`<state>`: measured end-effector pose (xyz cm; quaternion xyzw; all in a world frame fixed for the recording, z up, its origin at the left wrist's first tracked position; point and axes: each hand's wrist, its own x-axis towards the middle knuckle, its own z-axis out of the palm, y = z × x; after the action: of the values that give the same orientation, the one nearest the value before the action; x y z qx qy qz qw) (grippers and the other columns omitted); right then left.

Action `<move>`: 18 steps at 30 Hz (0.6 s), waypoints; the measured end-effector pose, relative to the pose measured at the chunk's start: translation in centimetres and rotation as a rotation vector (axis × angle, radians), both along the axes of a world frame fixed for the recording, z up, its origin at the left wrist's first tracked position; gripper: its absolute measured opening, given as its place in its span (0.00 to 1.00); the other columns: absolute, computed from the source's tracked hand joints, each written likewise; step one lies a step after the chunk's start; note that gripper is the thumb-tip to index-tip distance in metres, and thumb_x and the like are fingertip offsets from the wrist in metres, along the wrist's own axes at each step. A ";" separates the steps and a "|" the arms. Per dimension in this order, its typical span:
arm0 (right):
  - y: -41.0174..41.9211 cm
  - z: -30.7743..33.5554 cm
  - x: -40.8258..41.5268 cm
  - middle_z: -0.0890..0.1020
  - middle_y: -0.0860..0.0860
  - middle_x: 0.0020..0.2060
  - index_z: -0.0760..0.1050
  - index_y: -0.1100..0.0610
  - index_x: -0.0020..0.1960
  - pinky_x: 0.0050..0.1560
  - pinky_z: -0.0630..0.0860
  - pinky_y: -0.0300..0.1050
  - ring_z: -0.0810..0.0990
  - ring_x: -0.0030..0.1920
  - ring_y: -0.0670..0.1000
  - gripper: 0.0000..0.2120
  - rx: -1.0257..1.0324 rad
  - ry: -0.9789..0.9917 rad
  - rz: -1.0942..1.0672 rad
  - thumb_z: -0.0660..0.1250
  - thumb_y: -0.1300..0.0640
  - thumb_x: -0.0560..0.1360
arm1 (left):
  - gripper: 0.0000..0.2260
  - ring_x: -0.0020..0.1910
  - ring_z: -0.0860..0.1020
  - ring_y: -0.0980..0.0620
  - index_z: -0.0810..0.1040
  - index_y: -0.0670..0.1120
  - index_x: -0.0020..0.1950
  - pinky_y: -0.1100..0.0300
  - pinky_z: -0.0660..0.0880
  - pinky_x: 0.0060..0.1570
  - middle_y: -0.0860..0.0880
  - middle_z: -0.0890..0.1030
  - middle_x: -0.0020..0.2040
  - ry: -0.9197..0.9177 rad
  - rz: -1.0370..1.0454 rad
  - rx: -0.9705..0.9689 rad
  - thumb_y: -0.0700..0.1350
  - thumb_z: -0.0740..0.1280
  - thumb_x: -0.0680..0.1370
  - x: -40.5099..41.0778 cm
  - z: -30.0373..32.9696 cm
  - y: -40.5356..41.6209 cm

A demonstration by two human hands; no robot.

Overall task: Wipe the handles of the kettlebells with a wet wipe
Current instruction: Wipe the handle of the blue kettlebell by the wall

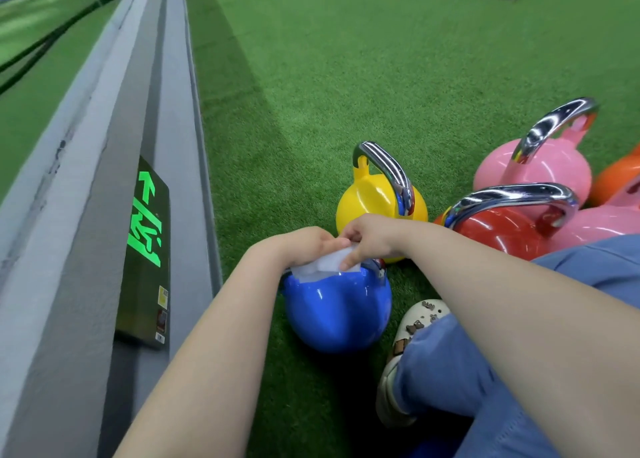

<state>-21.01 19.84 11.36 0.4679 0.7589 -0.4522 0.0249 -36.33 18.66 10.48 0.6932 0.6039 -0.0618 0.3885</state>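
Now: both hands over the blue kettlebell (337, 314), which sits on the turf (346, 77) beside the grey wall (104, 180). Your left hand (308, 246) and right hand (369, 238) are curled on the white wipe (329, 267), fingers pinching its folds. The wipe lies draped on top of the bell, where its handle should be; the handle itself is almost wholly hidden under cloth and hands.

Judgement on the step: you are likely spreading or wrapping the wipe on this handle before rubbing.
- Open the wipe flat enough to go right round the bar, not bunched.
- Pin one end with the left hand, slide with the right along the full arc, corners included.
- The bell looks heavy and round-bottomed on soft turf; steady it if it rocks.
- Turn to a fresh face of the wipe before moving on.

Next in reach: yellow kettlebell (379, 203) just behind, red kettlebell (498, 231) and pink kettlebell (533, 170) to the right, chrome handles bare. An orange one (620, 177) sits at the edge, mostly cut off.
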 end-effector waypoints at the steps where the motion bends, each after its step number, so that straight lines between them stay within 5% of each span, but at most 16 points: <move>1: -0.1 0.1 -0.3 0.80 0.54 0.53 0.77 0.55 0.55 0.59 0.73 0.48 0.77 0.54 0.53 0.14 -0.001 0.038 -0.013 0.72 0.53 0.71 | 0.16 0.48 0.74 0.51 0.77 0.48 0.52 0.60 0.71 0.47 0.47 0.78 0.48 -0.020 0.020 0.002 0.57 0.55 0.79 -0.9 -0.1 -0.3; 6: -0.7 0.4 -1.6 0.80 0.52 0.53 0.78 0.54 0.58 0.56 0.71 0.42 0.76 0.55 0.51 0.12 0.064 0.101 -0.009 0.63 0.52 0.77 | 0.16 0.55 0.74 0.50 0.76 0.50 0.54 0.54 0.67 0.62 0.47 0.78 0.54 -0.128 0.101 -0.023 0.59 0.56 0.78 -3.8 -0.3 -1.6; 13: 0.2 0.0 -0.5 0.76 0.52 0.38 0.74 0.55 0.40 0.35 0.65 0.41 0.71 0.45 0.52 0.11 0.204 -0.031 -0.119 0.56 0.64 0.75 | 0.23 0.47 0.74 0.44 0.74 0.43 0.58 0.55 0.67 0.44 0.41 0.77 0.48 0.247 -0.113 0.207 0.58 0.49 0.81 2.1 0.0 -1.2; 18: 0.3 -0.4 -0.9 0.72 0.46 0.32 0.73 0.53 0.37 0.36 0.66 0.42 0.71 0.43 0.52 0.12 0.157 0.049 -0.144 0.55 0.64 0.75 | 0.22 0.44 0.73 0.47 0.76 0.45 0.53 0.55 0.67 0.43 0.45 0.76 0.43 0.104 -0.047 0.151 0.61 0.54 0.79 0.3 -0.4 -1.2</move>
<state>-21.90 20.10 10.91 0.5106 0.7567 -0.4035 -0.0630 -36.04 17.41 10.11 0.7304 0.6098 -0.0611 0.3017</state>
